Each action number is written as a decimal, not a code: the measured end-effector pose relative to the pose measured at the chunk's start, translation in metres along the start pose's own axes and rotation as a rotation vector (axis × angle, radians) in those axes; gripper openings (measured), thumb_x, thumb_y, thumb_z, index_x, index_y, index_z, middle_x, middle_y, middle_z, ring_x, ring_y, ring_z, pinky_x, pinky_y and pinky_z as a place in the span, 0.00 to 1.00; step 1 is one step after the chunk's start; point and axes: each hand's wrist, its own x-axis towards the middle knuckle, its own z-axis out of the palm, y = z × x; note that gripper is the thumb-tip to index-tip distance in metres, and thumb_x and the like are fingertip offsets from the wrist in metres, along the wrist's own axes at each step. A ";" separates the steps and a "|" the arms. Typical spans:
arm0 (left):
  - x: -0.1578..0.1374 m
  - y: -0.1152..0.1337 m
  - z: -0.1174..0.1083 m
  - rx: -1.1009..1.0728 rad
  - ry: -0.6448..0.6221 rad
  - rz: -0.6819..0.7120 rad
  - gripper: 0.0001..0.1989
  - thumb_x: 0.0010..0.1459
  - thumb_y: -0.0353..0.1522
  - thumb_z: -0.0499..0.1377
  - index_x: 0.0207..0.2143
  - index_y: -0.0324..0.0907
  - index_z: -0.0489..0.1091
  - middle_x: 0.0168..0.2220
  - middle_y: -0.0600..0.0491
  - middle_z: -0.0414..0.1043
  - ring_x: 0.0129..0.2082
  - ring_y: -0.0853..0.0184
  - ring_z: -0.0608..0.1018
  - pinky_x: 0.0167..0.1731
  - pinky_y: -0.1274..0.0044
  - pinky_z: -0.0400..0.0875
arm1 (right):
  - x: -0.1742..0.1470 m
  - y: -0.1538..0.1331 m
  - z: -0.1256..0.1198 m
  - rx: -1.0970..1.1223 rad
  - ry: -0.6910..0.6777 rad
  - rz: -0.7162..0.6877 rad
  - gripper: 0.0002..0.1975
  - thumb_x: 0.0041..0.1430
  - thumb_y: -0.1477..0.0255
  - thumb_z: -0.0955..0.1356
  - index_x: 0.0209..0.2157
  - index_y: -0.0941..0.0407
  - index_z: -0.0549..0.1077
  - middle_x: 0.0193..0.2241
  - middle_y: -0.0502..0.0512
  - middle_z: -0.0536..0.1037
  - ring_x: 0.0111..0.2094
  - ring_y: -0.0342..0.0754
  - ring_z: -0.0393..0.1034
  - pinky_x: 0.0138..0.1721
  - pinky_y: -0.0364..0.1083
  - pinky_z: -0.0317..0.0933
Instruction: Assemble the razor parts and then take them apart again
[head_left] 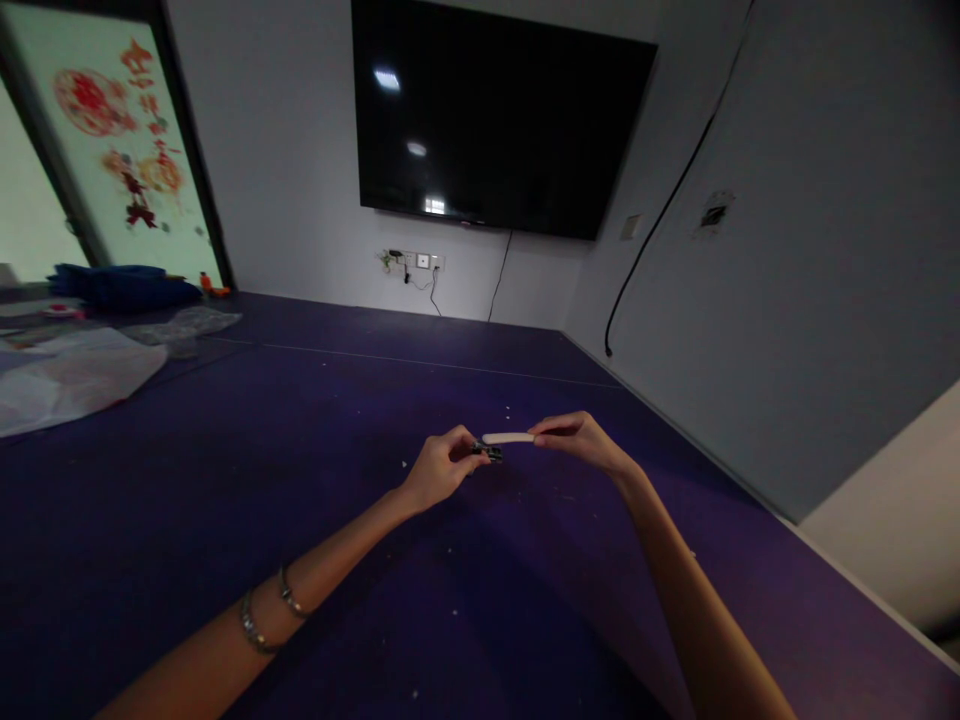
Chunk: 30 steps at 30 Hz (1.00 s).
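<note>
Purple floor [315, 420] spreads across the lower frame; near the centre I have the left hand [439, 468] pinching a small dark object [492, 454], the right hand [585, 440] gripping a white stick [510, 438] just beside it.

Two hands [439, 470] [581, 440] — one white strip [508, 438], two bracelets [251, 632] [289, 597]

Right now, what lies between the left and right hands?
In the head view, a slim pale stick in the right hand and a small dark object in the left hand.
</note>
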 end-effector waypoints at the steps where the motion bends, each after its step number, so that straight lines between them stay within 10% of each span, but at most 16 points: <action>1: 0.000 0.000 0.000 -0.007 -0.002 -0.001 0.09 0.50 0.36 0.60 0.25 0.39 0.65 0.22 0.56 0.70 0.22 0.73 0.70 0.25 0.80 0.65 | 0.000 0.001 -0.001 -0.005 0.021 0.014 0.14 0.43 0.62 0.71 0.32 0.55 0.78 0.31 0.53 0.79 0.34 0.48 0.72 0.37 0.47 0.64; 30: 0.000 -0.001 0.001 0.013 -0.005 -0.019 0.09 0.49 0.35 0.61 0.24 0.40 0.64 0.22 0.57 0.68 0.23 0.73 0.70 0.25 0.81 0.64 | 0.000 -0.012 0.001 -0.039 -0.006 -0.075 0.12 0.47 0.64 0.70 0.33 0.54 0.78 0.32 0.53 0.78 0.34 0.48 0.71 0.37 0.45 0.63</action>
